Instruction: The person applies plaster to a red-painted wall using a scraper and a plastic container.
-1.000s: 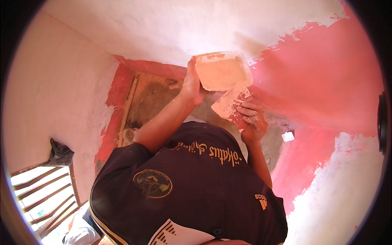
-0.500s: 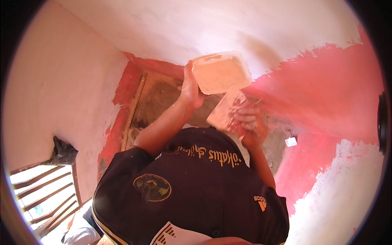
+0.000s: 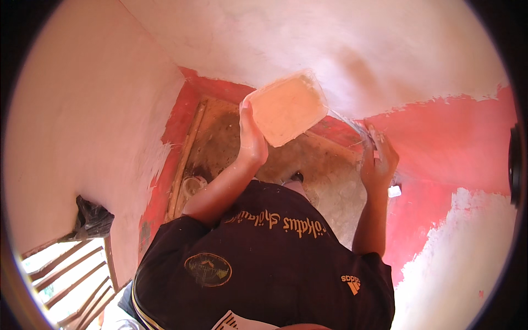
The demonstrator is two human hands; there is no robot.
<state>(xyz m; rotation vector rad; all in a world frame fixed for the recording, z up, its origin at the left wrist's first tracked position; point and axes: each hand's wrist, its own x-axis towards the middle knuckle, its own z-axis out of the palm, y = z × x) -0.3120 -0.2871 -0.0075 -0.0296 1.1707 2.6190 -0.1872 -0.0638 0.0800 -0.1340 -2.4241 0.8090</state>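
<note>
My left hand (image 3: 253, 137) grips a clear, rounded-rectangular plastic tub (image 3: 320, 89) by its left side. Pale, peach-looking paste (image 3: 289, 110) covers the inside I can see, and the tub is tilted up. To its right, my right hand (image 3: 379, 154) is closed on a flat, wide-bladed putty scraper (image 3: 345, 119), now seen almost edge-on. The blade's far end meets the tub's right rim; whether it presses on the rim or only overlaps it I cannot tell.
Whitish coating (image 3: 264, 38) covers much of the walls, with ragged borders against red paint (image 3: 445, 132). A barred window (image 3: 71, 280) with a black plastic bag (image 3: 93, 217) above is at lower left. A pale bucket (image 3: 193, 186) stands on the brown floor (image 3: 330, 176). A small white fitting (image 3: 394, 191) sits at right.
My right hand has moved right and away from my body, turning the scraper from face-on to edge-on at the tub. My left hand has tipped the tub, shifting it slightly left.
</note>
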